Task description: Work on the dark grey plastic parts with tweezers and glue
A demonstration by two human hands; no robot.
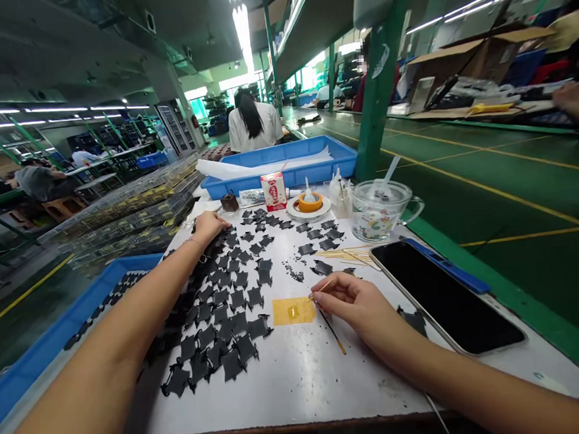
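My left hand [211, 226] reaches to the far left of the white table, its fingers closed at a small flat black piece; the grip is partly hidden. Many similar black pieces [238, 300], roughly square with thin pointed corners, lie spread below and right of it. My right hand [347, 297] pinches a thin wooden stick [326, 286], its lower end beside a yellow sheet [281, 312] that bears a clear, shiny drop [293, 311]. Just below that hand lies a dark stick with a brownish tip [338, 340]. Small dark fragments [294, 269] are scattered beyond the sheet.
To the right lie a phone [446, 295] and thin wooden sticks [346, 256], near a glass cup [379, 214]. A red-and-white carton [274, 191], an orange tape roll [311, 203] and a blue tray [285, 161] stand at the back. Another blue tray [13, 382] sits left.
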